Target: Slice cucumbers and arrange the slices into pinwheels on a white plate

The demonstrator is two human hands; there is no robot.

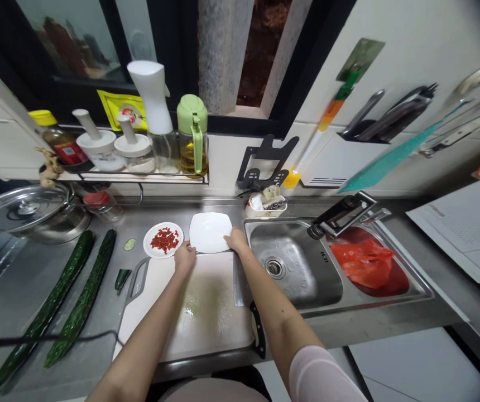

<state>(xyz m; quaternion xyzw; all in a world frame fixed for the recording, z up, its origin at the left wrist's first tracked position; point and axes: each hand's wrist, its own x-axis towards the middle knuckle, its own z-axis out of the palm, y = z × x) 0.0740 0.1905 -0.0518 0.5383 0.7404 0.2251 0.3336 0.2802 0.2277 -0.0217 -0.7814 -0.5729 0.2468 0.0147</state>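
Note:
A white square plate (210,231) lies past the far edge of the white cutting board (206,312). My right hand (238,241) grips its near right corner, with the thumb on the rim. At the near left corner my left hand (185,258) has its fingers closed on the edge, close beside a small round plate (147,244) of red goji berries (165,240). Wet patches mark the board. A kitchen knife (258,329) lies along the board's right side, its black handle toward me.
Two cucumbers (83,301) lie at left, near a cut cucumber end (121,280) and a slice (129,244). A lidded pot (51,218) stands behind. On the right are the sink (298,279) and its faucet (340,218). A rack (173,177) holds oil and seasonings.

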